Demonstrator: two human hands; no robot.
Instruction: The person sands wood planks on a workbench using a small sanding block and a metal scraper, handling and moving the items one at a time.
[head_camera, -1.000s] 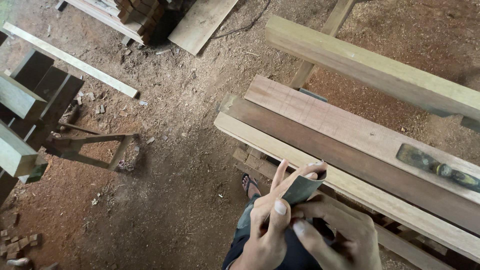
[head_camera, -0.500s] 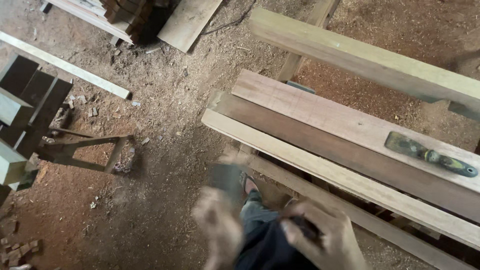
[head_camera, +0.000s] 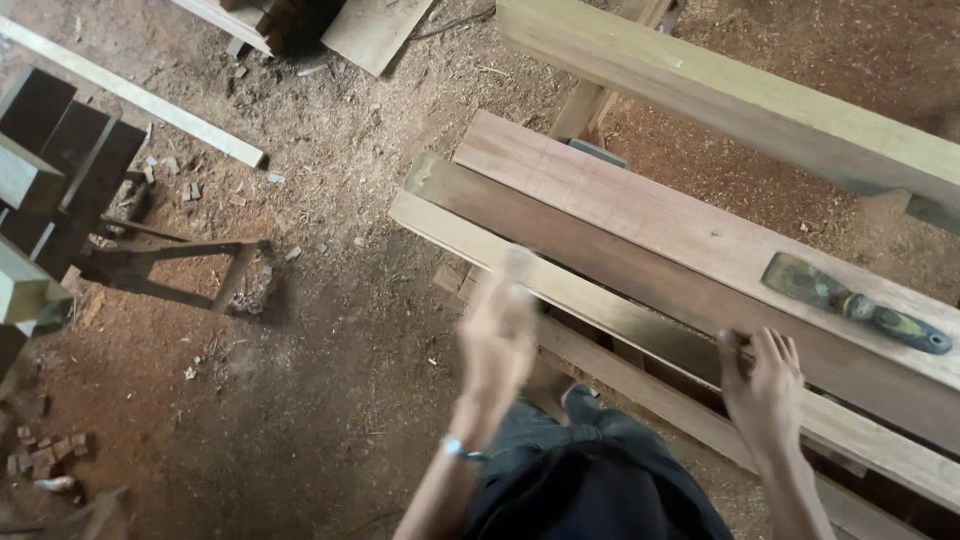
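My left hand (head_camera: 495, 340) is raised in front of the near end of the stacked planks (head_camera: 600, 215) and is blurred by motion; whether it holds anything cannot be made out. A thin band shows on its wrist. My right hand (head_camera: 765, 385) rests on the front edge of the lowest pale plank (head_camera: 600, 300), fingers apart and lying on the wood. A putty knife (head_camera: 850, 300) with a worn blade and dark handle lies on the top plank, up and to the right of my right hand. My dark trousers fill the bottom middle.
A thick pale beam (head_camera: 740, 110) crosses the upper right above the planks. Dark wooden blocks and a frame (head_camera: 60, 190) stand at the left, with a long pale strip (head_camera: 130, 90) on the sawdust floor. Small offcuts (head_camera: 40, 460) lie at the bottom left.
My hands were together over my lap around a dark flat piece. They have parted: the left has swung up and left in a blur, the right has gone out onto the plank's edge.
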